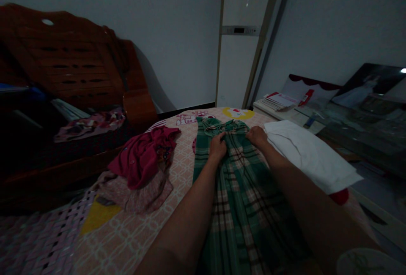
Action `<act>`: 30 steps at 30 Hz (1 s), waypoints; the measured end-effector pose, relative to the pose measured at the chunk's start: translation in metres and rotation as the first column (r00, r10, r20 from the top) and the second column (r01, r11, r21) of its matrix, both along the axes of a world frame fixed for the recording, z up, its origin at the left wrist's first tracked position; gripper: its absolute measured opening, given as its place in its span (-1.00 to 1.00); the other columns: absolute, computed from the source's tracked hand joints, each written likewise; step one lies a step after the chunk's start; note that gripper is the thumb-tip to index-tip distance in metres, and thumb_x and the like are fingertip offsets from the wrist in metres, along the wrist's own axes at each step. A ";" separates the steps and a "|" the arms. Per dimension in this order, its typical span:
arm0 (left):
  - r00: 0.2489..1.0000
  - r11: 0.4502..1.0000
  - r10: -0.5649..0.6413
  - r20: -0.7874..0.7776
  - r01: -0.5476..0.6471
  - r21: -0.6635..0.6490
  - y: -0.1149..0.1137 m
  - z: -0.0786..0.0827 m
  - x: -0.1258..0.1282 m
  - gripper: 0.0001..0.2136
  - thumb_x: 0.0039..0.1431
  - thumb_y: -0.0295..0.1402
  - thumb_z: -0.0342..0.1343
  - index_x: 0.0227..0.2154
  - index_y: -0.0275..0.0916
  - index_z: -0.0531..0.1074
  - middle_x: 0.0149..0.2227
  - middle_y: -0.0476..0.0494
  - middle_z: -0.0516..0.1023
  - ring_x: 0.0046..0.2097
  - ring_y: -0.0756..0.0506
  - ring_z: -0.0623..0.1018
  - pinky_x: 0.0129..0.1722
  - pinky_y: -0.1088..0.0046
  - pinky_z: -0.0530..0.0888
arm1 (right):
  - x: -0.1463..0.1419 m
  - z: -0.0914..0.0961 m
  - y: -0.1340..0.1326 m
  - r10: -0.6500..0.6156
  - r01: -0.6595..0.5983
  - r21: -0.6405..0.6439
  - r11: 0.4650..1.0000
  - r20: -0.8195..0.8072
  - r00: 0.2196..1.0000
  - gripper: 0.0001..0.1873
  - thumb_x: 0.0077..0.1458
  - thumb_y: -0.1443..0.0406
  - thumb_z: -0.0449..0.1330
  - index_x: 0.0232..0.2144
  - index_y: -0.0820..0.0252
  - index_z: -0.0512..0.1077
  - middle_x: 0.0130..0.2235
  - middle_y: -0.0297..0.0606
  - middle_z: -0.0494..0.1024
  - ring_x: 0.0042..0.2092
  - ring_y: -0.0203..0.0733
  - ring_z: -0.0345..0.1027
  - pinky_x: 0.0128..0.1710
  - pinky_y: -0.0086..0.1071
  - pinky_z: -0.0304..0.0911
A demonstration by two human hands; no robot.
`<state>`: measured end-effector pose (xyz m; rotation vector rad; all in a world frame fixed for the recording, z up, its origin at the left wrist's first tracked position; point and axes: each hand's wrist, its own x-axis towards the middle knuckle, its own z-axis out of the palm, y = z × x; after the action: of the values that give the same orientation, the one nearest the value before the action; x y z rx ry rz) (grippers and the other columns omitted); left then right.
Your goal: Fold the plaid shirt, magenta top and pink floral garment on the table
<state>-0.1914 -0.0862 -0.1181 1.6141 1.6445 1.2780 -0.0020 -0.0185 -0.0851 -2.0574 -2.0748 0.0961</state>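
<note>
Dim room, a pink patterned bedspread (pixel 133 228) underfoot of it all. Down the middle lies a green plaid garment (pixel 241 199); the left hand (pixel 218 146) and right hand (pixel 256 136) both pinch its far end. Left lies a magenta top (pixel 142 156), right a white cloth (pixel 311 156).

Dim, underexposed room; soft blur; wide-angle stretch at edges

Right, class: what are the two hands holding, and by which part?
The green plaid garment: left hand and right hand both grip its far, bunched end, side by side.
</note>
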 end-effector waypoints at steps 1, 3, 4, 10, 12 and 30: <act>0.999 0.999 -0.031 -0.012 0.032 0.014 0.000 0.000 0.001 -0.47 0.06 -0.67 -0.02 0.09 -0.22 0.49 0.10 -0.14 0.54 0.18 -0.14 0.47 0.24 0.25 0.36 | 0.003 0.001 0.000 -0.038 0.038 0.010 0.999 -0.006 0.999 -0.68 0.11 0.23 0.15 -0.17 0.32 0.55 -0.10 0.05 0.60 -0.04 0.00 0.49 -0.17 -0.38 0.30; 0.994 0.994 -0.099 -0.053 0.101 0.035 0.000 0.000 0.002 -0.46 0.06 -0.67 -0.01 0.12 -0.25 0.46 0.14 -0.19 0.50 0.20 -0.16 0.45 0.26 0.22 0.33 | 0.008 0.003 0.001 -0.092 0.092 0.027 0.995 0.000 0.996 -0.63 0.09 0.21 0.17 -0.13 0.36 0.54 -0.08 0.10 0.59 -0.03 0.03 0.48 -0.16 -0.36 0.32; 0.988 0.990 -0.134 -0.077 0.137 0.043 -0.001 0.000 0.003 -0.45 0.06 -0.67 0.00 0.14 -0.28 0.44 0.17 -0.22 0.48 0.22 -0.17 0.43 0.28 0.21 0.31 | 0.009 0.003 0.002 -0.105 0.104 0.030 0.994 0.009 0.994 -0.61 0.08 0.21 0.19 -0.11 0.38 0.53 -0.06 0.12 0.58 -0.02 0.04 0.47 -0.15 -0.34 0.32; 0.959 0.963 -0.244 -0.143 0.257 0.080 0.000 -0.005 0.006 -0.38 0.05 -0.67 -0.01 0.23 -0.31 0.32 0.25 -0.27 0.37 0.29 -0.15 0.33 0.35 0.19 0.17 | 0.008 -0.002 0.001 -0.071 0.072 -0.011 0.997 0.017 0.997 -0.69 0.13 0.28 0.14 -0.14 0.34 0.54 -0.04 0.09 0.56 0.02 0.07 0.46 -0.11 -0.31 0.32; 0.958 0.962 -0.246 -0.149 0.260 0.078 0.001 -0.007 0.007 -0.38 0.05 -0.67 -0.01 0.23 -0.29 0.31 0.25 -0.27 0.37 0.29 -0.16 0.33 0.35 0.15 0.19 | 0.007 -0.004 0.001 -0.094 0.094 -0.008 0.996 -0.006 0.996 -0.69 0.11 0.29 0.15 -0.14 0.35 0.54 -0.03 0.09 0.56 0.02 0.07 0.46 -0.12 -0.31 0.32; 0.968 0.991 -0.129 -0.214 0.131 -0.003 0.003 -0.013 0.007 -0.44 0.06 -0.56 0.10 0.18 -0.37 0.33 0.26 -0.42 0.30 0.33 -0.30 0.24 0.34 0.07 0.16 | 0.015 -0.007 -0.004 -0.059 0.059 0.016 0.998 -0.006 0.998 -0.72 0.11 0.34 0.13 -0.16 0.30 0.55 -0.05 0.04 0.58 -0.01 -0.03 0.46 -0.11 -0.36 0.29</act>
<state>-0.1841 -0.0834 -0.1316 1.8883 1.6255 1.0809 0.0128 -0.0227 -0.0919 -2.1047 -2.0032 0.0753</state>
